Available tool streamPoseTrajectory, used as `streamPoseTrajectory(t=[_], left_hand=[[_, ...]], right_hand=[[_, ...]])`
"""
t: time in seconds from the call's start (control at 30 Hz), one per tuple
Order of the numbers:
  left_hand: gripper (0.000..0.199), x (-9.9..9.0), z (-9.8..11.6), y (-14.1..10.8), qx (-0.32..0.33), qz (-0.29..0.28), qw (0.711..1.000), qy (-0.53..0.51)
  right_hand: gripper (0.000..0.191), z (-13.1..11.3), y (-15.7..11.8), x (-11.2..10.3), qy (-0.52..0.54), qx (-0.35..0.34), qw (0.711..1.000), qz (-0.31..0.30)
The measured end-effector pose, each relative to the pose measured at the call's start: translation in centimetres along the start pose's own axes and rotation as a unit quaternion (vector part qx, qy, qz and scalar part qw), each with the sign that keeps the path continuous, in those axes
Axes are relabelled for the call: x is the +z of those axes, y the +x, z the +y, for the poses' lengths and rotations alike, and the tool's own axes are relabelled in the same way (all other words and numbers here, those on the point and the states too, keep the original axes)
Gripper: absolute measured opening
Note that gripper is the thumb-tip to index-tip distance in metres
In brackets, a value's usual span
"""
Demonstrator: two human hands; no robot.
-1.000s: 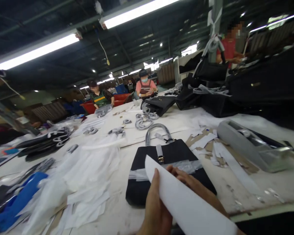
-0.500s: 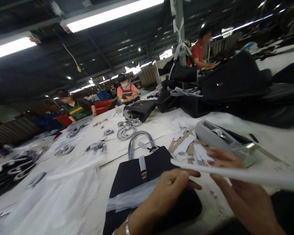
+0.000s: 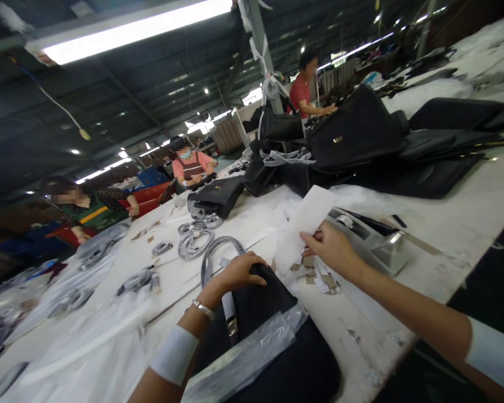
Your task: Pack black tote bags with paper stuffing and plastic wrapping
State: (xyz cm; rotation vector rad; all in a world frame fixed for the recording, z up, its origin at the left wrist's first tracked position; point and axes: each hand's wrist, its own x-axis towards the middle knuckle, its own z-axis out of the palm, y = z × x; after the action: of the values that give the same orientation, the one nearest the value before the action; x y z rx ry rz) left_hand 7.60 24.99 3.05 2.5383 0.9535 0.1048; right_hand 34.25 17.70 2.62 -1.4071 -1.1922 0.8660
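A black handbag (image 3: pixel 273 336) lies in front of me, with a metal-buckled strap, a band of clear plastic film across it and a plastic-wrapped handle (image 3: pixel 218 246) at its top. My left hand (image 3: pixel 241 274) is at the bag's top edge, thumb and fingers bent over it. Beyond the bag, my right hand (image 3: pixel 330 246) pinches a flat white sheet (image 3: pixel 304 224), which looks like thin foam or paper. The sheet stands tilted above a heap of white and brown scraps (image 3: pixel 321 277). Close behind that hand is a grey tape dispenser (image 3: pixel 373 240).
Black bags (image 3: pixel 357 134) are piled at the back right. Wrapped straps (image 3: pixel 195 240) lie coiled along the table (image 3: pixel 441 224), and white plastic sheeting (image 3: pixel 96 347) covers its left. Several co-workers, one in a red shirt (image 3: pixel 300 95), are around the table.
My left hand has moved from over the bag's middle to its top edge. My right hand has gone forward, and the white sheet now shows its broad face. The view has shifted right.
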Motion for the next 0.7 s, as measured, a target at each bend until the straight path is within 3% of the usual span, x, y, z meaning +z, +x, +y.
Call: streamPoseTrajectory(t=[0.17, 0.27, 0.37, 0.47, 0.63, 0.7], left_hand=[[0.018, 0.0, 1.5, -1.4, 0.025, 0.049, 0.997, -0.057], [0.014, 0.2, 3.3, -3.0, 0.059, 0.086, 0.987, -0.122], [0.014, 0.1, 5.0, -4.6, 0.077, 0.080, 0.984, -0.141], [0.013, 0.2, 6.1, -5.7, 0.090, 0.087, 0.983, -0.137], [0.009, 1.3, 6.3, -6.0, 0.098, 0.152, 0.967, -0.178], [0.005, 2.0, 6.3, -5.8, 0.091, 0.160, 0.960, -0.209]], right_hand=[[0.020, -0.9, 0.5, 1.0, 0.061, 0.035, 0.997, -0.037], [0.022, -1.2, 0.3, 0.8, 0.085, 0.042, 0.994, -0.060], [0.028, -1.7, -0.4, 0.2, 0.074, 0.034, 0.994, -0.068], [0.032, -2.3, -1.9, -0.3, 0.068, 0.032, 0.993, -0.091], [0.035, -2.3, -5.7, -0.4, 0.015, 0.038, 0.993, -0.108], [0.032, -1.9, -7.0, -0.2, -0.012, 0.032, 0.987, -0.156]])
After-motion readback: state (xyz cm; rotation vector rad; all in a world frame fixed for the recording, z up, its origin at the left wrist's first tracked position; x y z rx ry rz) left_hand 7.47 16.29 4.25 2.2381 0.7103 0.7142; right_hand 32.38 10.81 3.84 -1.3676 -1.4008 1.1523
